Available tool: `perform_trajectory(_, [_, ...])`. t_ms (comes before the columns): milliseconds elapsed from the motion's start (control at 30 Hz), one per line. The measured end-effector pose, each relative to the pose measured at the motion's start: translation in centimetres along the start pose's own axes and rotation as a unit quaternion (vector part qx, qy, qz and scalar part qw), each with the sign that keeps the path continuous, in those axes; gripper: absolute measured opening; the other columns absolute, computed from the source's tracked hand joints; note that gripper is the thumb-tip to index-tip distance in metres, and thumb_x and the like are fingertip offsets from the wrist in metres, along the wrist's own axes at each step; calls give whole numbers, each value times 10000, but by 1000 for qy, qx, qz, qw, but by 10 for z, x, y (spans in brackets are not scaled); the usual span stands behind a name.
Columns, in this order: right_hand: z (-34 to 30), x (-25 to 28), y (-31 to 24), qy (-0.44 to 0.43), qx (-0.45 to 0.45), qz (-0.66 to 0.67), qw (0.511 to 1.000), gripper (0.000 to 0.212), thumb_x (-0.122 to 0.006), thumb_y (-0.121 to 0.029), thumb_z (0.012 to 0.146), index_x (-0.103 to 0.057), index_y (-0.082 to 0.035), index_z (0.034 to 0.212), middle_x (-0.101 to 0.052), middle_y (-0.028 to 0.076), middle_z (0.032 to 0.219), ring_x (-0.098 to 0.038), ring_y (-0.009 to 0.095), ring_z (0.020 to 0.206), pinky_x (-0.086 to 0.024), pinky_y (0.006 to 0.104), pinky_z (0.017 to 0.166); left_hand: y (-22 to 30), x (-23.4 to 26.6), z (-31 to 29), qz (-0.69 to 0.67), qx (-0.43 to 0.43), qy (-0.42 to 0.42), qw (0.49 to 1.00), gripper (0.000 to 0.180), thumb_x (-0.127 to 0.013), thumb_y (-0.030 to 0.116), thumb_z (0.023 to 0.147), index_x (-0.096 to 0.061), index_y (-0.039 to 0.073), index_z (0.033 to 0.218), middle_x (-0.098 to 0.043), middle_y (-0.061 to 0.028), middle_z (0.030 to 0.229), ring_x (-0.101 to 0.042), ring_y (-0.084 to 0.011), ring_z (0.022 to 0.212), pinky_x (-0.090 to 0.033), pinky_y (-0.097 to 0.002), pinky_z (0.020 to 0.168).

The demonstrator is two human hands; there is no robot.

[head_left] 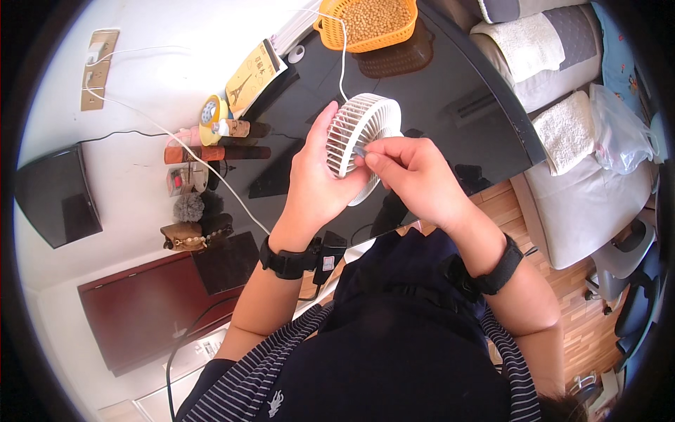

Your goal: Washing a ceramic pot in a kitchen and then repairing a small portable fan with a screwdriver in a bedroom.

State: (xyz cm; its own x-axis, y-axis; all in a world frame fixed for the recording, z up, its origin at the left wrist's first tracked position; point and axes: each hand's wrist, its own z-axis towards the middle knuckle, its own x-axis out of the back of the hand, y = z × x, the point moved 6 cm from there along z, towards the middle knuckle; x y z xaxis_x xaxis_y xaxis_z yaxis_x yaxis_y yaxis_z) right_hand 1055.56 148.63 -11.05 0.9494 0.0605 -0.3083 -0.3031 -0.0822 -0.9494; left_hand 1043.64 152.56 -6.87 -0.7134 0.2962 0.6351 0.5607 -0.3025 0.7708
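A small white round fan [382, 112] with a ribbed grille is held up above the glossy black tabletop, its round side tilted. My left hand [309, 172] is wrapped round its left edge, thumb low and fingers behind. At the grille, my right hand [420, 169] pinches a small grey piece [359, 151] between thumb and forefinger; its exact kind cannot be made out. The piece touches or nearly touches the fan's ribs. A white cable [344, 49] runs up from behind the fan.
On the black table [450, 77], a yellow basket [327, 32] of round tan beans stands at the far side. A yellow booklet [253, 77], a small yellow round object [213, 116] and several trinkets line the left. A grey sofa [583, 204] is at the right.
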Motion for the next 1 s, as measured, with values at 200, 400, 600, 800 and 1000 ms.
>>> perform_trajectory(200, [-5,0,-16,42,-27,-78,996,157,-534,-105,793,-635,14,811,-599,191,679,-610,281,643,-470,345,622,11,-2,2,68,8,0,998,652,-673,31,668,-383,1,1252,-617,-163,1031,-630,-234,921,-477,-302,797])
perform_trajectory(400, [-5,0,-25,63,-23,-181,981,155,-529,-114,782,-619,8,755,-586,214,687,-598,348,675,-476,376,635,15,-3,1,123,-5,23,992,653,-694,57,652,-394,19,1231,-611,-170,1001,-625,-287,906,-486,-328,773])
perform_trajectory(600, [-2,-2,-21,42,-33,-132,990,147,-524,-106,779,-608,12,749,-589,208,685,-596,352,669,-473,392,633,12,-4,1,153,-13,22,988,670,-711,81,643,-391,22,1228,-600,-170,1000,-618,-306,890,-488,-347,759])
perform_trajectory(800, [0,2,-35,46,162,-306,937,113,-524,-86,767,-591,2,745,-588,194,676,-607,337,674,-475,398,615,14,-4,2,149,-35,28,988,673,-713,84,634,-396,18,1224,-586,-173,1022,-602,-325,908,-486,-359,765])
perform_trajectory(1000, [5,-2,-33,8,122,-254,959,103,-543,-87,764,-597,-5,732,-600,147,649,-607,278,615,-466,372,567,16,-4,-1,165,-29,37,985,679,-712,88,628,-396,20,1226,-568,-179,1051,-586,-339,931,-484,-363,778])
